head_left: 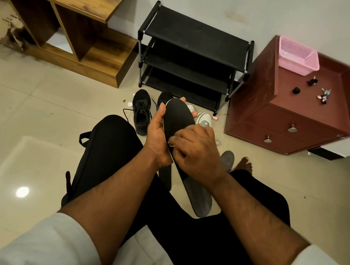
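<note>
A black shoe insole (176, 119) with a pale edge is held up over my lap. My left hand (158, 139) grips it from the left side, thumb on top and fingertips showing past its far edge. My right hand (195, 151) pinches the insole's near edge with curled fingers. A second dark insole (198, 198) and a third black one (165, 177) hang or lie below my hands, partly hidden by them. A black sneaker (140, 112) with loose laces stands on the floor just beyond; another black shoe (163, 98) is mostly hidden behind the insole.
A black three-tier shoe rack (193, 57) stands against the wall. A maroon drawer cabinet (289, 113) with a pink basket (298, 56) is to the right, a wooden shelf unit (58, 20) to the left. A white shoe (204, 119) and a grey slipper (227, 158) lie near my bare foot (244, 164).
</note>
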Demonstrator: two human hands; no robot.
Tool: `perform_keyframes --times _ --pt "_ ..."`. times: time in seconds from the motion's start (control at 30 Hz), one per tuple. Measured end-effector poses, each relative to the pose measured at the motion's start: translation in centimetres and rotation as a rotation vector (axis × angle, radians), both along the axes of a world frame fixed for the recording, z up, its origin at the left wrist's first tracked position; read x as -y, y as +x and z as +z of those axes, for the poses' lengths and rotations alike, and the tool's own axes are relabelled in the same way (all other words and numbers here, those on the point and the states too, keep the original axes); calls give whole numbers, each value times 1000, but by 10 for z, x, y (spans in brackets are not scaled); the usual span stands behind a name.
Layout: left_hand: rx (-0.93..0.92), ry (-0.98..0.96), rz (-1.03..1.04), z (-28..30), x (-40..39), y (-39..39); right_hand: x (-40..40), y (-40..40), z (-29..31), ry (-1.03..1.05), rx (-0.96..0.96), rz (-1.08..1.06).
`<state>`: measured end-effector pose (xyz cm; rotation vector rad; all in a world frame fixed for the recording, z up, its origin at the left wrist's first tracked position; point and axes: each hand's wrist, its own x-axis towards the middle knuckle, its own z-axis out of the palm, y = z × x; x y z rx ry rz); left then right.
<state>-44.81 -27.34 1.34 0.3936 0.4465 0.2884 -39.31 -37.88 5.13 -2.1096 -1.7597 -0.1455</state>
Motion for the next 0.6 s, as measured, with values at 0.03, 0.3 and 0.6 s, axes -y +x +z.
perform_keyframes --times 0.03,0.3,0.6 --pt "1 -2 2 0 0 0 0 2 0 -5 12 3" --pt "-5 -25 -9 2 3 1 9 28 0 -98 32 -155" --pt "-31 -20 13 3 3 0 6 27 1 -90 32 -122"
